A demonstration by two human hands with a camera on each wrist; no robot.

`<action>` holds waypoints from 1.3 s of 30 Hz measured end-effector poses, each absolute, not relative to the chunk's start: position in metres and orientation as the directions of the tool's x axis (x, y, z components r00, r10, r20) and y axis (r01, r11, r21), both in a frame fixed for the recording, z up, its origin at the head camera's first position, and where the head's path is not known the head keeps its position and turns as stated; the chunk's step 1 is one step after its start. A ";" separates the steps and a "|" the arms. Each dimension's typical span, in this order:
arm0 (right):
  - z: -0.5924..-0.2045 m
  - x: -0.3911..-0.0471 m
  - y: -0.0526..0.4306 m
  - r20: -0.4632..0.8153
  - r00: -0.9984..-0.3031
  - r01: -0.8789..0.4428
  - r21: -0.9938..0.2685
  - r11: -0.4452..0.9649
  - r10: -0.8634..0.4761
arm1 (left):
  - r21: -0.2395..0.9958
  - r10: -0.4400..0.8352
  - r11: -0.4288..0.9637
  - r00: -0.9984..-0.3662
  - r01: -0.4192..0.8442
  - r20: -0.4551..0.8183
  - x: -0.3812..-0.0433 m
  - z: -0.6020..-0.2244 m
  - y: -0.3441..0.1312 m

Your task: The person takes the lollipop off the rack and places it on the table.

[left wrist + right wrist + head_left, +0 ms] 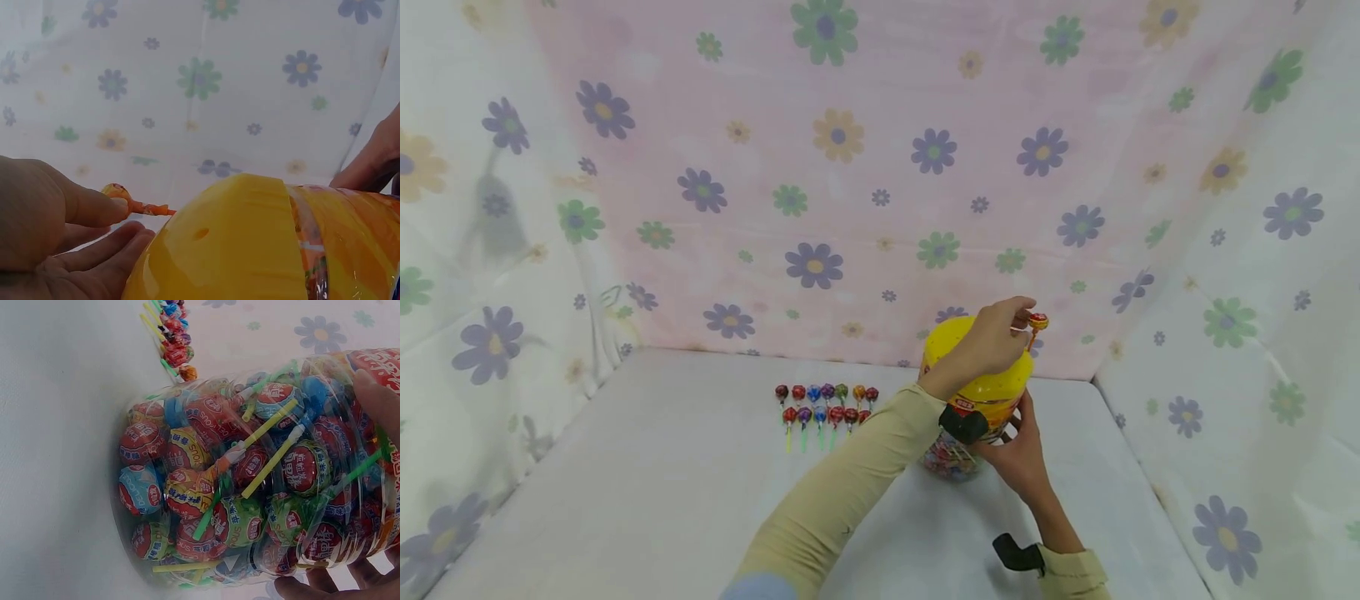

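A clear plastic jar [206, 487] packed with wrapped lollipops stands on the white table, with a yellow lid [951, 333] and an orange label band. My right hand [1022, 450] grips the jar's side, thumb and fingers spread around it. Over the lid reaches my left hand [996, 337], pinching an orange-wrapped lollipop [119, 194] by its head between thumb and fingers. The lollipop's stick points at the lid, its tip right at the lid's far side in the left wrist view. A small hole [201, 234] shows in the lid's top.
Two rows of lollipops [820, 415] lie to the jar's left on the white table [662, 467], sticks toward me. Flower-printed cloth [880, 167] hangs behind and at both sides. Black wrist mounts [1017, 553] stick out from the sleeves.
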State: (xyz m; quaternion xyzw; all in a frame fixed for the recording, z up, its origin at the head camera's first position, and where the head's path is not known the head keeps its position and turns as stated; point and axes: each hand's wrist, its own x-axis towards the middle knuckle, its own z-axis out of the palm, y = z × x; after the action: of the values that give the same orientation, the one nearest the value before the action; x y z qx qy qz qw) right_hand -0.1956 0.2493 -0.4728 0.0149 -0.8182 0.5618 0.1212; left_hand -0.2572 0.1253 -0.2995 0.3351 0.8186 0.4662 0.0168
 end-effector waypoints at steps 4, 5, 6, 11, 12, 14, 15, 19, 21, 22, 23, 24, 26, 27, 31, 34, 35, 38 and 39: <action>-0.474 -0.197 0.249 0.236 -0.966 -0.181 -0.912 0.368 0.109 | 0.787 0.569 0.320 -0.771 0.527 0.285 -0.261 -0.299 0.129; -0.474 -0.197 0.249 0.237 -0.965 -0.182 -0.911 0.369 0.109 | 0.786 0.568 0.313 -0.769 0.532 0.294 -0.262 -0.299 0.129; -0.474 -0.198 0.249 0.238 -0.965 -0.183 -0.911 0.369 0.109 | 0.784 0.568 0.305 -0.764 0.540 0.305 -0.262 -0.299 0.130; -0.474 -0.200 0.248 0.230 -0.967 -0.176 -0.915 0.364 0.112 | 0.754 0.554 0.288 -0.745 0.590 0.371 -0.263 -0.299 0.131; -0.474 -0.200 0.247 0.228 -0.967 -0.174 -0.916 0.362 0.111 | 0.752 0.549 0.285 -0.744 0.594 0.380 -0.263 -0.300 0.131; -0.475 -0.200 0.246 0.223 -0.969 -0.171 -0.917 0.360 0.108 | 0.758 0.537 0.271 -0.747 0.593 0.392 -0.264 -0.301 0.131; -0.475 -0.200 0.246 0.219 -0.970 -0.168 -0.918 0.360 0.106 | 0.765 0.528 0.259 -0.749 0.590 0.400 -0.264 -0.302 0.132; -0.475 -0.199 0.244 0.212 -0.971 -0.159 -0.917 0.366 0.107 | 0.775 0.480 0.180 -0.742 0.606 0.468 -0.268 -0.303 0.134; -0.475 -0.199 0.244 0.209 -0.972 -0.155 -0.917 0.367 0.111 | 0.770 0.458 0.134 -0.728 0.624 0.511 -0.269 -0.302 0.134; -0.475 -0.199 0.244 0.209 -0.972 -0.155 -0.917 0.366 0.112 | 0.764 0.451 0.116 -0.719 0.635 0.529 -0.270 -0.302 0.134; -0.475 -0.199 0.244 0.210 -0.971 -0.157 -0.917 0.368 0.110 | 0.758 0.448 0.100 -0.710 0.644 0.543 -0.269 -0.301 0.133; -0.475 -0.198 0.244 0.208 -0.971 -0.155 -0.918 0.365 0.113 | 0.755 0.447 0.083 -0.701 0.651 0.555 -0.268 -0.301 0.132; -0.475 -0.198 0.244 0.210 -0.971 -0.158 -0.919 0.361 0.111 | 0.750 0.444 0.059 -0.690 0.659 0.572 -0.266 -0.302 0.128; -0.475 -0.197 0.244 0.212 -0.971 -0.161 -0.919 0.361 0.107 | 0.746 0.444 0.052 -0.685 0.664 0.578 -0.264 -0.303 0.126; -0.474 -0.195 0.245 0.219 -0.970 -0.168 -0.917 0.362 0.103 | 0.742 0.445 0.006 -0.667 0.670 0.598 -0.257 -0.308 0.113; -0.474 -0.195 0.247 0.223 -0.969 -0.169 -0.913 0.370 0.108 | 0.733 0.447 -0.024 -0.648 0.680 0.616 -0.252 -0.313 0.102; -0.474 -0.195 0.247 0.221 -0.969 -0.165 -0.913 0.374 0.112 | 0.729 0.446 -0.031 -0.643 0.684 0.623 -0.251 -0.314 0.097; -0.473 -0.195 0.248 0.211 -0.970 -0.151 -0.911 0.383 0.120 | 0.717 0.441 -0.025 -0.636 0.696 0.633 -0.246 -0.320 0.084; -0.473 -0.195 0.248 0.206 -0.971 -0.145 -0.912 0.383 0.123 | 0.715 0.439 -0.021 -0.636 0.699 0.634 -0.245 -0.322 0.079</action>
State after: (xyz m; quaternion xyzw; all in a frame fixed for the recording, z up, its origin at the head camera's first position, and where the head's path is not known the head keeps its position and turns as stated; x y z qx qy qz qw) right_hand -0.1945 0.2476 -0.4730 0.0068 -0.8229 0.5552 0.1207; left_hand -0.2449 0.0791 -0.3224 0.4116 0.6907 0.5840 -0.1112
